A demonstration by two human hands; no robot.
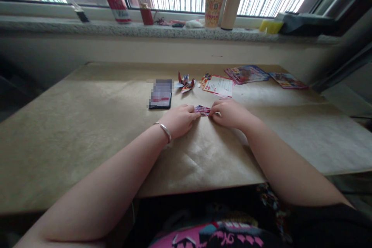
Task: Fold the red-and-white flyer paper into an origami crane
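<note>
A small folded piece of printed paper, purple and pink with white lettering, lies on the table between my hands. My left hand, with a silver bangle at the wrist, grips its left end, fingers pressed together and thumb along the near edge. At the right end, my right hand pinches the paper between curled fingers and thumb. The fingertips hide both ends of the paper. Just beyond stands a folded paper figure with pointed, upturned parts. A phone or tablet with a blurred screen lies beyond my left hand.
Printed sheets lie beyond my right hand, with a stack of colourful leaflets and another leaflet pile farther right. On the windowsill stand a red can, a red bottle and a patterned cup.
</note>
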